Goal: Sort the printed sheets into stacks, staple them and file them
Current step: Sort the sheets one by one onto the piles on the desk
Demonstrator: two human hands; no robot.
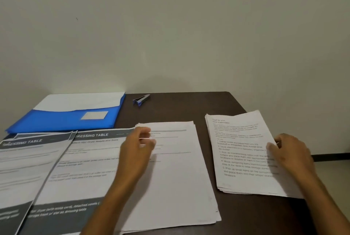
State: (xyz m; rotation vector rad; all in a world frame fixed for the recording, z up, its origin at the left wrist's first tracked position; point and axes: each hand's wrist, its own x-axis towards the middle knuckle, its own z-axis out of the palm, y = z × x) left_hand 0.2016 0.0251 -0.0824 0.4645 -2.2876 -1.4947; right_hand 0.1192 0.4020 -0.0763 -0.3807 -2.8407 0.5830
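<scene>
Paper stacks lie thin and floppy on the dark surface (223,106); left hand (137,149) pinches the middle stack (180,178), right hand (289,151) rests loosely curled on the right stack (244,151). Best lifted by the edges.

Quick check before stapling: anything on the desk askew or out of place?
Yes. The right stack is fanned and tilted, with its right edge hanging over the table edge. The two Dressing Table sheets overlap crookedly. The stapler and the blue folder look fine.
</scene>
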